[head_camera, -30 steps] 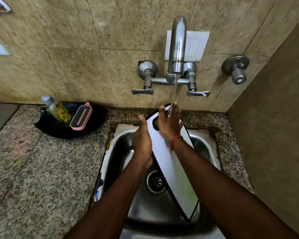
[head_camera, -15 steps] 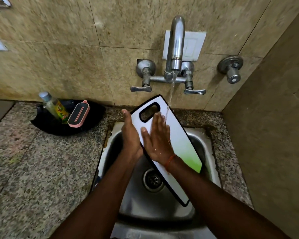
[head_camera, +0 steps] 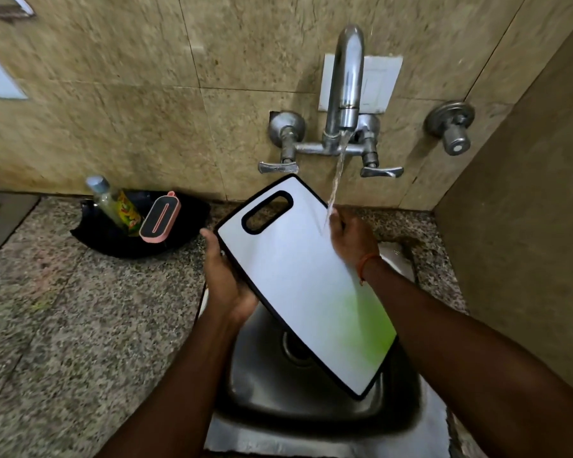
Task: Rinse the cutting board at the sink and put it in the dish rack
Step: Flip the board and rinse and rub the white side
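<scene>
Partly hidden, the steel sink basin (head_camera: 311, 391) shows only below and around the white plastic cutting board with a black rim (head_camera: 298, 279), which covers most of it; the drain shows only in part under the board's lower edge. How the left hand's fingers lie behind the board cannot be made out, and both forearms are cut off at the bottom edge of the view.

The left hand (head_camera: 227, 279) clasps the board's left long edge from beneath, thumb lying along the black rim, palm turned up toward the board. The board is held tilted over the basin, its oval handle slot up beyond the left grip, toward the wall, and its green-tinted lower corner down past the right wrist.

The right hand (head_camera: 351, 241) rests on the board's right edge with fingers loosely curled under the stream of water (head_camera: 336, 180); whether it grasps the edge or merely touches it cannot be told. An orange thread band (head_camera: 366, 264) circles that wrist. The water falls from the chrome wall tap (head_camera: 344, 84) directly above the right hand.
</scene>
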